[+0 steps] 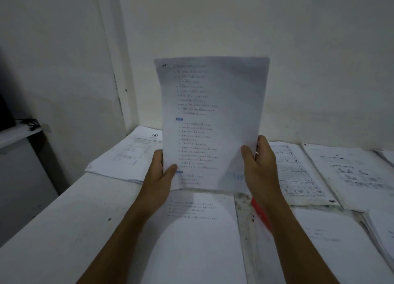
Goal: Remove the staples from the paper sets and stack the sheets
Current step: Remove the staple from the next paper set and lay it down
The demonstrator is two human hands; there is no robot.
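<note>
Paper lies nearest, a printed sheet (198,230) flat on the white table (70,215) with a red tool (261,214) just beside it, and above it the left hand (160,177) and right hand (259,166) each pinch a lower edge of the paper set (211,121), held upright and apart from the table. Squaring it should go best if both grips stay even while the bottom edge is tapped down, judging by its slight bow; it is white, with blurred lines of print, blue marks and dark holes at the top left corner, with further stacks (349,173) beyond

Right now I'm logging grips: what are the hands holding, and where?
Both hands, left and right, hold one upright printed paper set by its lower side edges.
</note>
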